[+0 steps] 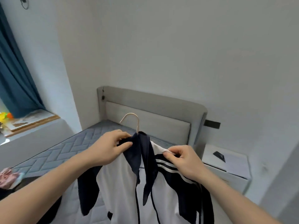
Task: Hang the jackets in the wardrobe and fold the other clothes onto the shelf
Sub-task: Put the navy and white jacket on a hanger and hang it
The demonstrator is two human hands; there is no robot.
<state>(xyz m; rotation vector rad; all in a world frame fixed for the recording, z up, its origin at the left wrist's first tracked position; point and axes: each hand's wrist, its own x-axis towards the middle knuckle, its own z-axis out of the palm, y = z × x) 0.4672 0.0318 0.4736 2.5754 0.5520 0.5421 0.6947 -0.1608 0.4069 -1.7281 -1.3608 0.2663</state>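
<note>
The white-and-navy zip jacket [123, 183] sits on its cream hook-topped hanger [131, 118], left hand [106, 149] fingers pinching the collar, right hand [181, 160] fingers pinching the shoulder (wardrobe unseen), so hanging and folding the pink clothes [8, 177] remain.

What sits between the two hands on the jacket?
Head view: between left hand and right hand hangs the jacket's navy collar, hanger hook above.
</note>
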